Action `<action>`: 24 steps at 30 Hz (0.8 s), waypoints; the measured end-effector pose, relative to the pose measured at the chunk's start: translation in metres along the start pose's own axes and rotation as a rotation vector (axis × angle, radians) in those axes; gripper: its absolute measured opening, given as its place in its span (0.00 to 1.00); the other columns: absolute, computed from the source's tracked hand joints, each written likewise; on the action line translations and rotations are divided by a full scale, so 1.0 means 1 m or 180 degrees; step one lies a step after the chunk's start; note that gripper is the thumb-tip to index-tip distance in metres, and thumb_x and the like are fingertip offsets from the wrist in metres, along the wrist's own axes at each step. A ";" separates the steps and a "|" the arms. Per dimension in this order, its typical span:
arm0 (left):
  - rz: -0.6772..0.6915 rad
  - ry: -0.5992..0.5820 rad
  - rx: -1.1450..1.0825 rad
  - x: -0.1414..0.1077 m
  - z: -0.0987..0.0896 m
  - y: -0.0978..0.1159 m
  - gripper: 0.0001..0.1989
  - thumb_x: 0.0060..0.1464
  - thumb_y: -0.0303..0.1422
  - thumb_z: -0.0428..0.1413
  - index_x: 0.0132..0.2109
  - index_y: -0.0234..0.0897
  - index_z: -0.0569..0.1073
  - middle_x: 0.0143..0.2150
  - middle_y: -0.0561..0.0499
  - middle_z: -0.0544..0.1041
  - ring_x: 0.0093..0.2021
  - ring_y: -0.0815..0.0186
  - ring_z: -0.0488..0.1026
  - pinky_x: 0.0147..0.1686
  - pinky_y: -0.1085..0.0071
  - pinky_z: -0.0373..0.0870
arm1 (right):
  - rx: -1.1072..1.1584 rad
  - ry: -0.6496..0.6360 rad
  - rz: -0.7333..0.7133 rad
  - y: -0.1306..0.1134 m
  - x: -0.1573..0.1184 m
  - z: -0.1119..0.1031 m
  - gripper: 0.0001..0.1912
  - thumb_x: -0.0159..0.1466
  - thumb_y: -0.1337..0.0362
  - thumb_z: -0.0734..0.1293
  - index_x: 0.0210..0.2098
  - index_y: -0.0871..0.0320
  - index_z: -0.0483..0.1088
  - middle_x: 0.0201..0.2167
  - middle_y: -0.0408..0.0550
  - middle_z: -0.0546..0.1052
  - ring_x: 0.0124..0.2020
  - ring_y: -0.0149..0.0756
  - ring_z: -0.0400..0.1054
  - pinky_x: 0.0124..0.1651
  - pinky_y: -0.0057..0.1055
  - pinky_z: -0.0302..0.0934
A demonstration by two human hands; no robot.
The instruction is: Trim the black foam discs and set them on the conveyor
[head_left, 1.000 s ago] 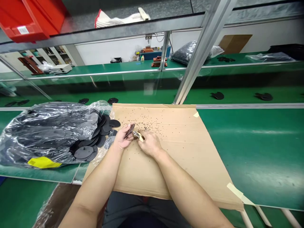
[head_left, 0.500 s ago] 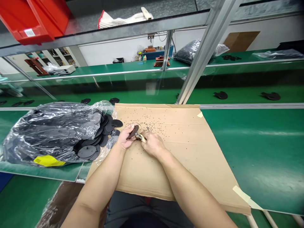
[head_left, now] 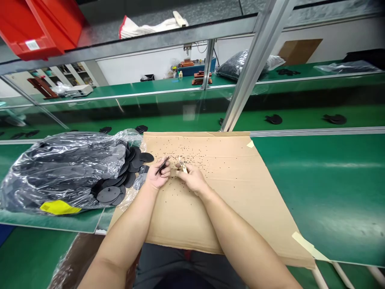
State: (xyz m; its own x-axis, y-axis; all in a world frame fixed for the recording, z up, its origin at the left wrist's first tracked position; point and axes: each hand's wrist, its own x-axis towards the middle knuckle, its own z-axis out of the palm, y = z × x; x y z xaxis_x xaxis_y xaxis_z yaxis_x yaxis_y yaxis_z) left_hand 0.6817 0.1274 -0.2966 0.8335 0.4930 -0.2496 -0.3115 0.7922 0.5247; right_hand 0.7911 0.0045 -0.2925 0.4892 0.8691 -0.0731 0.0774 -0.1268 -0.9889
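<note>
Over the cardboard sheet (head_left: 240,200), my left hand (head_left: 159,175) grips a thin black disc (head_left: 162,165), seen nearly edge-on. My right hand (head_left: 192,176) is wrapped round small pliers (head_left: 183,165) with pale handles, their tip pointing up and apart from the disc. Tiny black bits (head_left: 192,154) lie scattered on the cardboard beyond and around my hands. Left of my left hand, black discs (head_left: 108,194) spill from a clear plastic bag (head_left: 66,164). One disc (head_left: 147,157) lies at the cardboard's left edge.
A metal post (head_left: 255,68) rises behind the cardboard. A red bin (head_left: 42,28) and a white glove (head_left: 147,29) rest on the shelf above. Black discs (head_left: 273,119) lie on the green surface beyond. Tape (head_left: 309,245) holds the cardboard's right corner.
The pliers have moved away from the disc, and my hands are farther apart. The disc has turned from showing its face to nearly edge-on. The whole view has shifted slightly.
</note>
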 end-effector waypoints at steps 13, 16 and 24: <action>0.0344 -0.0179 -0.0508 -0.002 -0.011 0.001 0.12 0.61 0.23 0.46 0.46 0.34 0.72 0.23 0.56 0.54 0.16 0.79 0.47 0.12 0.85 0.44 | 0.2715 -0.0803 0.0989 -0.007 0.010 -0.023 0.19 0.66 0.61 0.51 0.42 0.63 0.69 0.39 0.56 0.77 0.44 0.42 0.72 0.52 0.43 0.64; 0.0418 -0.0073 -0.0453 -0.004 -0.010 0.004 0.11 0.60 0.23 0.48 0.45 0.36 0.72 0.23 0.56 0.55 0.16 0.79 0.47 0.12 0.85 0.44 | 0.2799 -0.0665 0.0958 -0.005 0.010 -0.021 0.14 0.62 0.64 0.54 0.39 0.61 0.69 0.38 0.54 0.77 0.45 0.42 0.71 0.52 0.44 0.64; 0.0323 0.0016 -0.0703 0.005 -0.010 0.004 0.09 0.62 0.29 0.47 0.41 0.30 0.71 0.22 0.56 0.57 0.17 0.79 0.52 0.13 0.83 0.47 | 0.2677 -0.0588 0.0692 -0.005 0.005 -0.018 0.11 0.60 0.62 0.59 0.38 0.58 0.70 0.35 0.51 0.76 0.42 0.43 0.70 0.51 0.45 0.64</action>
State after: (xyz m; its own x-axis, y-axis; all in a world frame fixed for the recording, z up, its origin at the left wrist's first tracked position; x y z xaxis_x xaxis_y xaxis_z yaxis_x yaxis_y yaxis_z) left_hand 0.6800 0.1358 -0.3037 0.7907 0.5754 -0.2090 -0.4863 0.7977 0.3566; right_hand 0.8090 0.0012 -0.2855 0.2651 0.9392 -0.2181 -0.7003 0.0321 -0.7131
